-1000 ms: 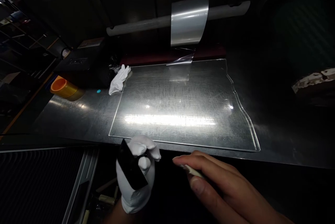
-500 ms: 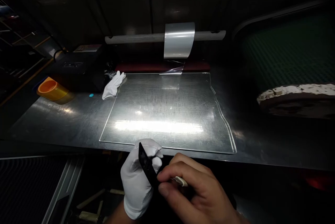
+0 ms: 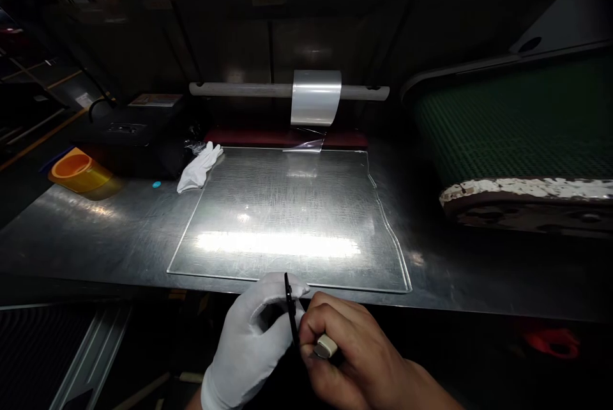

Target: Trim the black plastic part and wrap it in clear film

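Left hand [image 3: 256, 340]: gloved, thumb and fingers closed on the thin black part [image 3: 290, 311], lower centre of the frame.
Right hand [image 3: 357, 346]: bare, fingers curled round a pale-handled tool [image 3: 327, 345], tips beside the part's lower end; contact unclear.
Change: part turned edge-on, right hand drawn in; both hands apparently engaged on one piece.
Surface: scratched clear sheet [image 3: 287, 205] on metal bench [image 3: 119, 231], frame centre.
Room: dim; film roll [image 3: 316, 100] upper centre, green conveyor belt [image 3: 522, 119] at right.
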### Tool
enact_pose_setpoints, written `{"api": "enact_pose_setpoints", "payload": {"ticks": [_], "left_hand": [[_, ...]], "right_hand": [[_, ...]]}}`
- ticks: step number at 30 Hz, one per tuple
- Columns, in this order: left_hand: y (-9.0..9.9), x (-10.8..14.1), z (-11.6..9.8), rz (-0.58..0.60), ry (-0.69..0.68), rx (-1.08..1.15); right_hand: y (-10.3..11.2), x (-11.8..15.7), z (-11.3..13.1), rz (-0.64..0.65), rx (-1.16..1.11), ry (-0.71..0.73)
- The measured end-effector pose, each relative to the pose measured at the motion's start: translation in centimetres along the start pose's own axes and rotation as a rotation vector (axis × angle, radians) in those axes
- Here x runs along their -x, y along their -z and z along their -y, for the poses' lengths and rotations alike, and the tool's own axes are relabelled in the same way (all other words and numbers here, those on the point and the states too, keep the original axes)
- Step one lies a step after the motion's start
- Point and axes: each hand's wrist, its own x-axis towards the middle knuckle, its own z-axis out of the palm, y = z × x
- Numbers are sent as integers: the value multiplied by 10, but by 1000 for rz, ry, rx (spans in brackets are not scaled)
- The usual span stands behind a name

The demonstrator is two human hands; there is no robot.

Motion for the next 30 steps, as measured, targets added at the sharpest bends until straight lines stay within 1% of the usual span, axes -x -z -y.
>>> {"api": "enact_pose_setpoints", "payload": {"ticks": [3, 5, 7, 9, 11, 13, 15, 17, 19, 21, 23, 24, 27, 28, 30], "left_hand": [[11, -5, -2, 215, 76, 121], [17, -8, -1, 338, 86, 226], [19, -9, -4, 397, 78, 286], [16, -10, -12, 409, 96, 292], [10, -9, -21, 396, 115, 273], [4, -7, -25, 357, 176, 246], [0, -4, -21, 293, 257, 226], [-1, 0, -11, 216, 285, 202], [2, 5, 1, 124, 214, 215], [5, 11, 9, 27, 123, 270], [6, 15, 12, -42, 55, 330], [6, 17, 12, -55, 34, 345], [6, 21, 9, -83, 11, 373], [7, 22, 8, -93, 1, 380], [12, 23, 6, -74, -5, 361]], "right_hand": [[11, 4, -2, 60, 79, 26], [21, 5, -1, 142, 174, 53], [31, 4, -1, 238, 273, 90], [38, 2, -1, 308, 353, 121], [41, 0, -3, 350, 421, 140], [41, -1, -6, 365, 467, 158], [40, -1, -8, 362, 500, 172], [40, 0, -9, 350, 496, 168], [43, 2, -6, 312, 442, 98], [50, 5, -1, 240, 396, -18], [59, 8, 5, 184, 420, -123], [64, 9, 8, 182, 436, -155], [73, 9, 13, 231, 392, -174], [74, 8, 14, 243, 360, -160], [73, 6, 16, 250, 333, -131]]}}
